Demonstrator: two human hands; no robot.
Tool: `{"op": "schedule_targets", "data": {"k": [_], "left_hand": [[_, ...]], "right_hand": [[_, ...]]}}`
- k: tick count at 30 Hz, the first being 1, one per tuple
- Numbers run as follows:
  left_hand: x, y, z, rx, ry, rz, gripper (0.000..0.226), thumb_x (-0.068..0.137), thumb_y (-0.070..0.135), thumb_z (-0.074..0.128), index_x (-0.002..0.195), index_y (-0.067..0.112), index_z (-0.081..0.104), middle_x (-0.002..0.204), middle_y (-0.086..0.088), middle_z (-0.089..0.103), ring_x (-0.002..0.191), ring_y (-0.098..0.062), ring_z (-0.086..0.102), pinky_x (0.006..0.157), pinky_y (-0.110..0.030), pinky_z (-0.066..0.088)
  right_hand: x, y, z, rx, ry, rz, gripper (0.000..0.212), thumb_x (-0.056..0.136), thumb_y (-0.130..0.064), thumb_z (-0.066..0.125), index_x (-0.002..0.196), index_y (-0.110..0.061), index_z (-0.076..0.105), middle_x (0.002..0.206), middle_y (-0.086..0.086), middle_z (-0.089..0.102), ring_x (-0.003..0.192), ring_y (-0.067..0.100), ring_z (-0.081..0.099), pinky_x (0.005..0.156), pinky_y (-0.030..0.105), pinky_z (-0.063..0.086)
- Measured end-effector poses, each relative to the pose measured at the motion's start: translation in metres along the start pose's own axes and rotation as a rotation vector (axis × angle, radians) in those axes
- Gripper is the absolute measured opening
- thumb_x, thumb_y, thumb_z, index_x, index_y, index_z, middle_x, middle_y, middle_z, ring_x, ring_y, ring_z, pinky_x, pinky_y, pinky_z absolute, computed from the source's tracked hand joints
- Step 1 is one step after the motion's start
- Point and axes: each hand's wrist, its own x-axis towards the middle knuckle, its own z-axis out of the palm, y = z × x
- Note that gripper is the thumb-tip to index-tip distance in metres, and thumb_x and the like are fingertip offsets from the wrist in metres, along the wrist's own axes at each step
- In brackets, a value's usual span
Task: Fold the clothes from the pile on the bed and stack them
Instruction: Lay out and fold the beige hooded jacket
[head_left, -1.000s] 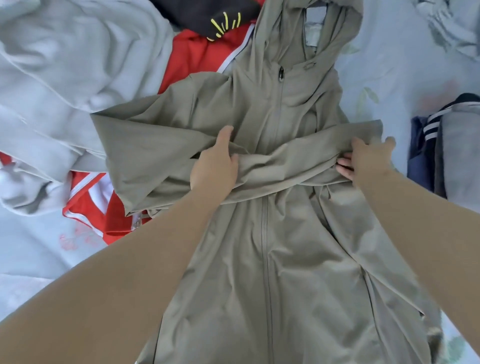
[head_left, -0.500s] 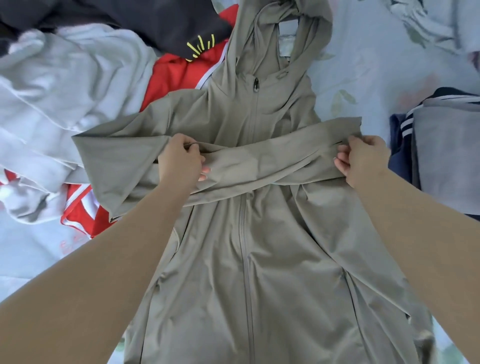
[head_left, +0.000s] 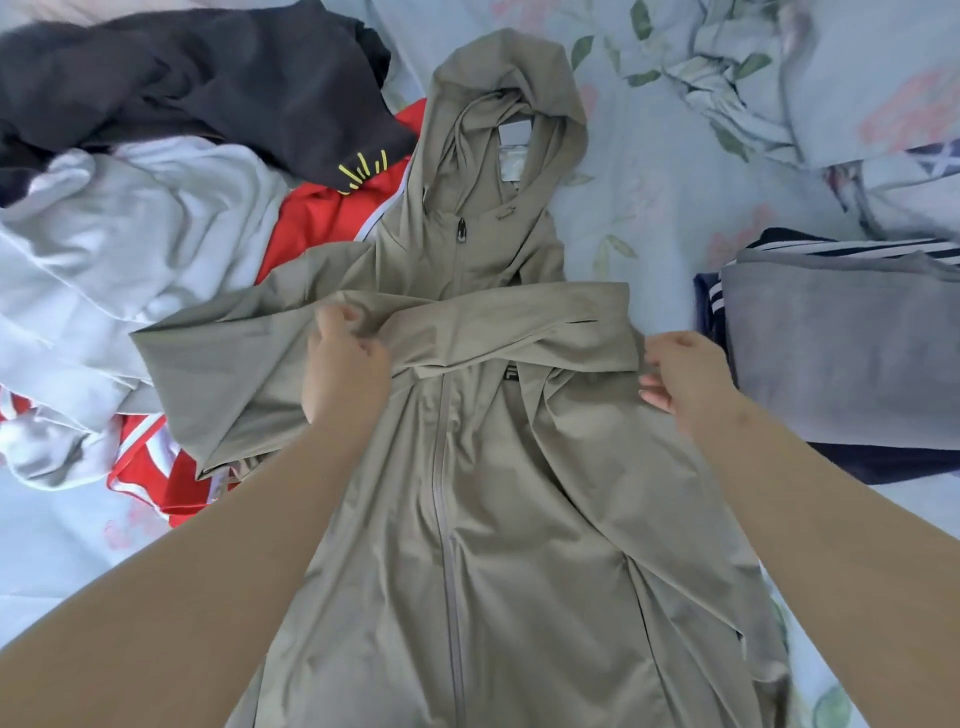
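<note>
Two hands are working one item: the olive hooded jacket (head_left: 467, 519), lying zipped and front up on the bed sheet (head_left: 649, 197), between the unfolded pile (head_left: 130, 249) (L) and the folded stack (head_left: 831, 353) (R).

Step in hand, by my judgement: sleeve fold-in. The crossed sleeve (head_left: 519, 322) is lying over the chest; the second sleeve (head_left: 218, 374) is spreading out over the pile.

Pose: the left hand (head_left: 345, 364) is gripping the crossed sleeve's cuff end, fingers curled tight on fabric. The right hand (head_left: 685, 374) is sitting at the fold edge by the shoulder, fingers curled in. Possibly a pinch, but I cannot tell whether cloth is betw. them. Both forearms are reaching fwd.

Next move is calling for: cuff laid flat, second sleeve brought across, then hood and hem folded in.
</note>
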Motion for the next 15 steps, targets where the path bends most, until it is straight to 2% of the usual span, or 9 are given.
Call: {"op": "schedule_targets", "data": {"k": [3, 5, 8, 11, 13, 15], "left_hand": [[-0.003, -0.009, 0.019, 0.221, -0.193, 0.182, 0.031, 0.090, 0.017, 0.051, 0.121, 0.019, 0.051, 0.124, -0.005, 0.047, 0.107, -0.025, 0.050, 0.081, -0.034, 0.040], [-0.003, -0.014, 0.030, 0.298, -0.287, 0.260, 0.037, 0.092, 0.017, 0.051, 0.128, 0.019, 0.050, 0.132, -0.003, 0.044, 0.117, -0.024, 0.047, 0.087, -0.036, 0.042], [-0.003, -0.018, 0.043, 0.393, -0.361, 0.298, 0.046, 0.094, 0.019, 0.050, 0.138, 0.021, 0.040, 0.138, -0.002, 0.041, 0.115, -0.026, 0.050, 0.087, -0.038, 0.044], [-0.001, -0.022, 0.052, 0.458, -0.338, 0.268, 0.040, 0.094, 0.023, 0.050, 0.134, 0.022, 0.041, 0.129, -0.005, 0.045, 0.106, -0.029, 0.054, 0.077, -0.038, 0.045], [0.000, -0.022, 0.055, 0.459, -0.280, 0.242, 0.027, 0.095, 0.023, 0.047, 0.121, 0.020, 0.051, 0.119, -0.006, 0.049, 0.101, -0.030, 0.055, 0.071, -0.035, 0.042], [0.001, -0.021, 0.057, 0.469, -0.240, 0.244, 0.019, 0.096, 0.023, 0.045, 0.110, 0.017, 0.056, 0.113, -0.006, 0.051, 0.097, -0.030, 0.055, 0.067, -0.033, 0.039]], "right_hand": [[0.012, 0.005, 0.016, -0.031, -0.014, -0.027, 0.022, 0.096, -0.015, 0.047, 0.117, -0.016, 0.053, 0.082, -0.004, 0.050, 0.066, 0.010, 0.048, 0.070, 0.028, 0.051], [0.020, 0.004, 0.025, -0.034, -0.007, -0.030, 0.028, 0.096, -0.016, 0.048, 0.124, -0.014, 0.052, 0.089, -0.001, 0.053, 0.061, 0.010, 0.048, 0.060, 0.023, 0.050], [0.033, 0.000, 0.033, -0.013, 0.037, -0.006, 0.025, 0.093, -0.017, 0.055, 0.118, -0.014, 0.055, 0.093, 0.002, 0.054, 0.052, 0.009, 0.045, 0.040, 0.015, 0.041], [0.043, -0.003, 0.038, 0.031, 0.026, 0.031, 0.035, 0.090, -0.019, 0.061, 0.122, -0.021, 0.047, 0.093, 0.002, 0.052, 0.055, 0.009, 0.043, 0.041, 0.015, 0.040], [0.045, -0.005, 0.040, 0.059, -0.009, 0.082, 0.023, 0.090, -0.017, 0.062, 0.110, -0.022, 0.051, 0.080, -0.001, 0.049, 0.056, 0.009, 0.040, 0.039, 0.014, 0.039], [0.046, -0.005, 0.041, 0.065, -0.011, 0.098, 0.010, 0.089, -0.016, 0.063, 0.089, -0.020, 0.054, 0.073, -0.002, 0.048, 0.054, 0.009, 0.038, 0.038, 0.012, 0.037]]}}
